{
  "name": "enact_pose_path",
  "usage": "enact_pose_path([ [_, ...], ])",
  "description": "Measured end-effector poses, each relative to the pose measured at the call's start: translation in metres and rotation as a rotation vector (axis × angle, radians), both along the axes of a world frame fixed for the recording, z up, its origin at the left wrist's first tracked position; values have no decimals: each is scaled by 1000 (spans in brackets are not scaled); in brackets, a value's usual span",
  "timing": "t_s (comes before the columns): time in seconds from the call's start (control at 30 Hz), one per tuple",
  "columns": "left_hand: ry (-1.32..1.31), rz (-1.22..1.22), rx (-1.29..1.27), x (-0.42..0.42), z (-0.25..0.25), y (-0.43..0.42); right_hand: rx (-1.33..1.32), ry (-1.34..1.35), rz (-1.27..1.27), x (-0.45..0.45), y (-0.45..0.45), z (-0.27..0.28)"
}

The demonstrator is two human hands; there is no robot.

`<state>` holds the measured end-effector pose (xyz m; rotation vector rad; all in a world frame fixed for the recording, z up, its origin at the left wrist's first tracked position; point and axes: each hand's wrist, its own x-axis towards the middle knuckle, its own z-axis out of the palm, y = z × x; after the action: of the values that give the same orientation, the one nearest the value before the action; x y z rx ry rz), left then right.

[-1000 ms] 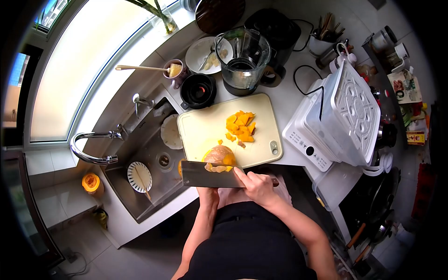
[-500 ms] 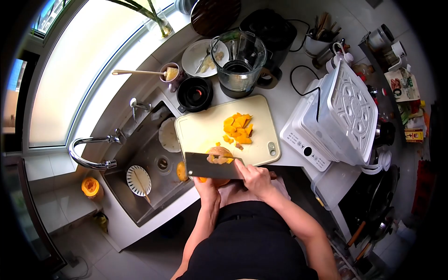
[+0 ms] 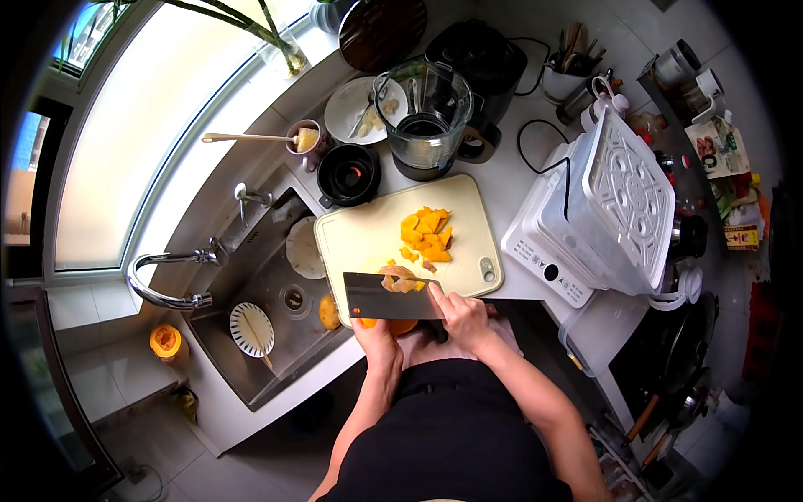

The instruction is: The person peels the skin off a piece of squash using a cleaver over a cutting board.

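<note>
My right hand [image 3: 462, 320] is wrapped round the handle of a broad cleaver [image 3: 386, 301], its blade lying crosswise over the front edge of the cream cutting board [image 3: 355, 230]. Below the blade, my left hand [image 3: 378, 339] grips an orange pumpkin piece [image 3: 403, 325], much of which the cleaver hides. Brownish pumpkin peel [image 3: 401, 279] lies on the board just beyond the blade's upper edge. Further up is a pile of chopped pumpkin [image 3: 427, 235].
The sink [image 3: 288, 360] on the left holds a striped dish [image 3: 251, 330] and a yellowish piece [image 3: 328, 312]. A cut pumpkin [image 3: 166, 341] stands beside it. Behind the board are a black bowl [image 3: 349, 175] and a glass blender jug [image 3: 425, 125]; a white appliance [image 3: 577, 226] stands right.
The cleaver and my left hand have shifted slightly to the right, and the blade sits more level. Both hands keep their holds. The chopped pile looks the same.
</note>
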<state>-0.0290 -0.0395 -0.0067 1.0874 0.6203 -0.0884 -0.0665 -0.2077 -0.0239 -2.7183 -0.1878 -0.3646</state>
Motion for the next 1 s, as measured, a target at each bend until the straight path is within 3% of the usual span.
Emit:
enact_pose_path([
  [0.27, 18, 52, -12, 3, -1, -2, 25, 48, -78, -10, -5, -8],
  [0.5, 8, 19, 21, -1, 5, -7, 150, 285, -185, 19, 15, 30],
  [0.57, 4, -33, 91, -10, 1, -4, 132, 514, -224, 38, 18, 21],
  [0.77, 75, 50, -159, -14, -4, 12, 354, 322, -225, 16, 7, 47],
  [0.83, 82, 37, -172, -18, -3, 16, 297, 393, -210, 6, 3, 51],
  [1.0, 52, -3, -219, -28, -19, 23, 76, 217, -118, -22, 15, 49],
])
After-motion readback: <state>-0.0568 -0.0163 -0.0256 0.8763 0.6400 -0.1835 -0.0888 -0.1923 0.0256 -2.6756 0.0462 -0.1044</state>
